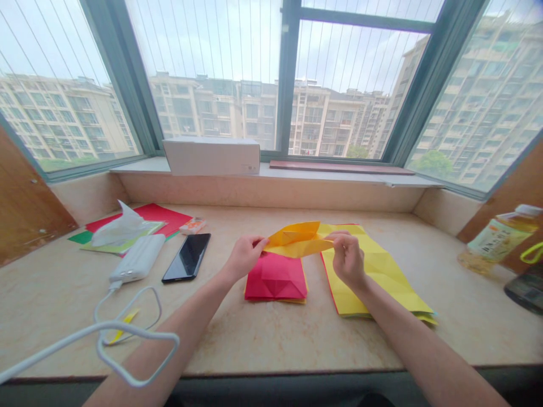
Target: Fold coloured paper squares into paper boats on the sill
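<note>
A folded piece of orange-yellow paper (297,240) is held up between my two hands, its layers partly spread apart. My left hand (247,255) pinches its left end between thumb and fingers. At the right end, my right hand (348,257) grips it with the fingers curled. Beneath the held paper lies a small stack of folded paper, red paper (275,280) on top and a yellow edge peeking out below. Under and beside my right forearm is a larger pile of creased yellow sheets (373,271) with a red edge showing.
Left of my hands lie a black phone (186,257), a white power bank (138,257) with a looping white cable (139,328), a tissue pack (123,234) and red sheets (159,217). A drink bottle (500,240) stands far right. A white box (212,157) sits on the sill.
</note>
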`<state>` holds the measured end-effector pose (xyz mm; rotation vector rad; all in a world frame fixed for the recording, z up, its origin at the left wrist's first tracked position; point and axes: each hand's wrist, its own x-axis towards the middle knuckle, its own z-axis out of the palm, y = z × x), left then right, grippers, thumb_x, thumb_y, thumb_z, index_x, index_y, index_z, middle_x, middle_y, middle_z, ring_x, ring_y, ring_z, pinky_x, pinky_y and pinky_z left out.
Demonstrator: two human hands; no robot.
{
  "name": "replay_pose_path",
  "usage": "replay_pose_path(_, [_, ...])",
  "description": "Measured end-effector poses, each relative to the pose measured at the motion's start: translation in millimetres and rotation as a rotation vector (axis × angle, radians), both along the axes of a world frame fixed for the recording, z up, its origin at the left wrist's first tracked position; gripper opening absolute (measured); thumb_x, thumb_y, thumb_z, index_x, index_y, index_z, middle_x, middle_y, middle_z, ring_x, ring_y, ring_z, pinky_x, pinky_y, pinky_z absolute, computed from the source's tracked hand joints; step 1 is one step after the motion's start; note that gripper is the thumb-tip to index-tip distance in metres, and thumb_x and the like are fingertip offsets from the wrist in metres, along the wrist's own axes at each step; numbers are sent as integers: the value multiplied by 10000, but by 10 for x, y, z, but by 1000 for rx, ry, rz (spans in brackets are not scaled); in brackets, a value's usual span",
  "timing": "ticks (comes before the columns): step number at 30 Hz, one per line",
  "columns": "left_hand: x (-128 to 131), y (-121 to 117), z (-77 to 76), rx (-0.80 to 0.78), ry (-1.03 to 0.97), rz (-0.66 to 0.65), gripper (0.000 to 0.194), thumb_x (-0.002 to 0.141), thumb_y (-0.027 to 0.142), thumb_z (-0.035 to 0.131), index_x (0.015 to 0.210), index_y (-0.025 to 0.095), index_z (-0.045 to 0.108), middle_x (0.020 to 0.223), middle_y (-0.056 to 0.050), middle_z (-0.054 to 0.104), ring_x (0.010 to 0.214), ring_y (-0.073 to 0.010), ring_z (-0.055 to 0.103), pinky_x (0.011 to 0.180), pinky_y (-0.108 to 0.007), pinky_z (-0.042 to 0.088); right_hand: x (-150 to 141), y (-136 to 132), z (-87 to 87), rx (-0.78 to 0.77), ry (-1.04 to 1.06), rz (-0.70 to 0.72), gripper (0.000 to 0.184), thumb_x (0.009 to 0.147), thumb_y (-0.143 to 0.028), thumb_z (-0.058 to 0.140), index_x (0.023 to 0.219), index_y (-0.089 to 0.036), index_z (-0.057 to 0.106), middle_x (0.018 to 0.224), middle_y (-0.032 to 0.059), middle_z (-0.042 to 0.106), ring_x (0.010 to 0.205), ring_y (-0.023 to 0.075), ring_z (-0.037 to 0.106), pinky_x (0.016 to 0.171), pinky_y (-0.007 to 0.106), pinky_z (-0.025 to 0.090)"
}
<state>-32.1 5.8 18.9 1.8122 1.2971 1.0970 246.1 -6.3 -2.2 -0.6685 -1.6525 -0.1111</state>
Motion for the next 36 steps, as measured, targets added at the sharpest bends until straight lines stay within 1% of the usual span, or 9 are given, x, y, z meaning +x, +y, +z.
replay_pose_path(4, [-51, 26, -16, 54, 58, 96, 360, 860, 392, 507, 825, 120, 741, 770, -92, 745, 695, -216, 673, 617, -273, 464, 30, 40, -18, -207, -103, 0, 77, 982, -266, 481, 998, -243, 552, 929, 65, 697, 888, 210, 688, 783, 351, 554])
replay_pose_path(7, [-82, 18, -4, 104, 145, 152, 356, 866, 381, 505, 854, 127, 755, 809, -86, 760, 733, -222, 671, 643, -279, 458, 20, 66, -38, -358, -245, 60, 180, 922, -338, 608, 1071, -236, 608, 958, 61, 717, 910, 223, 692, 837, 370, 550])
replay_pose_path(9, [-82, -3, 15, 130, 186, 156, 350, 873, 363, 497, 855, 132, 760, 831, -83, 767, 741, -220, 671, 653, -279, 455, -6, 81, -62, -414, -337, 90, 231, 876, -341, 675, 1077, -232, 643, 971, 62, 729, 911, 230, 690, 848, 379, 544])
replay_pose_path(12, [-67, -36, 42, 159, 215, 150, 341, 880, 333, 487, 857, 134, 762, 855, -84, 772, 744, -215, 676, 662, -276, 454, -50, 100, -100, -440, -433, 86, 250, 870, -280, 681, 1114, -226, 678, 987, 69, 739, 894, 229, 687, 834, 375, 541])
replay_pose_path(16, [-70, -40, 46, 144, 214, 141, 323, 878, 332, 500, 863, 144, 762, 838, -77, 771, 738, -214, 680, 638, -270, 449, -81, 103, -96, -380, -539, 81, 261, 903, -245, 634, 1155, -256, 702, 924, 56, 741, 849, 218, 671, 797, 368, 531])
replay_pose_path(21, [-111, 10, 19, 109, 137, 163, 306, 863, 359, 540, 843, 154, 766, 819, -75, 768, 749, -223, 682, 643, -277, 466, -69, 70, -7, -226, -564, 151, 204, 955, -222, 557, 980, -275, 753, 896, 46, 716, 848, 191, 627, 782, 354, 500])
replay_pose_path(29, [-128, 65, 14, -43, -152, 115, 252, 836, 344, 577, 865, 145, 729, 823, -76, 759, 723, -201, 705, 671, -280, 542, -45, -40, 128, -50, -586, 117, 266, 955, -140, 505, 938, -285, 727, 941, 35, 714, 891, 190, 607, 820, 374, 482])
replay_pose_path(32, [-101, 58, 11, -134, -255, 56, 310, 871, 413, 550, 889, 146, 705, 821, -74, 756, 711, -199, 709, 700, -301, 565, -47, -60, 150, -9, -586, 119, 302, 945, -99, 480, 919, -282, 720, 939, 35, 710, 874, 187, 601, 800, 363, 496])
replay_pose_path(36, [-72, 23, 41, -325, -407, 4, 493, 913, 551, 465, 918, 116, 697, 877, -122, 762, 760, -219, 720, 756, -345, 577, -45, -54, 151, 19, -607, 123, 323, 929, -67, 473, 918, -276, 719, 950, 39, 705, 878, 182, 598, 810, 354, 513])
